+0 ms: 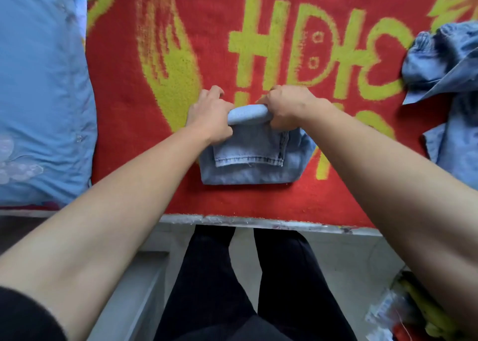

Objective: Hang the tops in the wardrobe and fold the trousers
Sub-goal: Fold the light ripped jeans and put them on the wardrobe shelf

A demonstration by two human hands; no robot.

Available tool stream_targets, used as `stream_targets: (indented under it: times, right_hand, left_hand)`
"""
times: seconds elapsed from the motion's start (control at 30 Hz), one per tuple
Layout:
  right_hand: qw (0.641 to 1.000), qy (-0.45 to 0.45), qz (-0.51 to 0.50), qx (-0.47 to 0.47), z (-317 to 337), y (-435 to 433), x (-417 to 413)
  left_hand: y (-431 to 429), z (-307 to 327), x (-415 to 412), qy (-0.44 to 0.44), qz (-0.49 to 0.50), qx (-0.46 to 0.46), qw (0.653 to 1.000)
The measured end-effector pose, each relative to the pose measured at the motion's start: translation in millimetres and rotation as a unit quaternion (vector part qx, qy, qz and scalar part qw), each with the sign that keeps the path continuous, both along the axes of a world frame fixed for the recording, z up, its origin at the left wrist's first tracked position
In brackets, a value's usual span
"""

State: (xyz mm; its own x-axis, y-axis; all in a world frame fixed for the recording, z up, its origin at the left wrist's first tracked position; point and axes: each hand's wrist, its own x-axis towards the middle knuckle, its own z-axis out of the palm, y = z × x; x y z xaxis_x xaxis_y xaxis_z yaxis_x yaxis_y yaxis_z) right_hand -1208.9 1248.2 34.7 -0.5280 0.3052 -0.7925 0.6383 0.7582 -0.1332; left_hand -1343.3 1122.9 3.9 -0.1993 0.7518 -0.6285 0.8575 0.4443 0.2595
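A pair of light blue jeans [248, 157] lies folded into a small rectangle on the red blanket [212, 43] near the bed's front edge. Its far fold is lifted and rolled toward me, with a hemmed leg end lying on top. My left hand [209, 115] grips the left end of that fold. My right hand [289, 105] grips the right end. A crumpled blue denim top [445, 56] lies at the right edge of the blanket, apart from both hands.
A light blue pillow [38, 82] fills the left side of the bed. The bed's metal edge [258, 221] runs below the jeans. My dark-trousered legs [232, 276] stand on the grey floor. A plastic bag with yellow items [413, 315] sits at the lower right.
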Motion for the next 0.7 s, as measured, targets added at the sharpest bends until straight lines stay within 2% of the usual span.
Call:
stream_targets:
  times: [0.07, 0.2, 0.3, 0.47, 0.7]
  right_hand:
    - [0.999, 0.026, -0.013, 0.043, 27.3, 0.0, -4.8]
    - [0.981, 0.133, -0.044, 0.133, 107.1, 9.6, -24.4]
    - [0.948, 0.225, -0.057, 0.216, 183.6, 20.6, -47.9]
    - [0.885, 0.321, -0.05, 0.333, 325.0, 31.7, -80.0]
    - [0.817, 0.396, -0.014, 0.419, 473.4, 5.7, -79.5]
  left_hand:
    - [6.2, 25.1, -10.3, 0.01, 0.017, 0.027, 0.999]
    - [32.7, 105.7, -45.1, 0.093, -0.012, 0.106, 0.99]
    - [47.6, 184.0, -72.0, 0.154, 0.014, 0.208, 0.966]
    - [52.9, 329.1, -99.2, 0.226, 0.045, 0.356, 0.906]
    - [14.8, 489.1, -100.9, 0.307, 0.037, 0.413, 0.857]
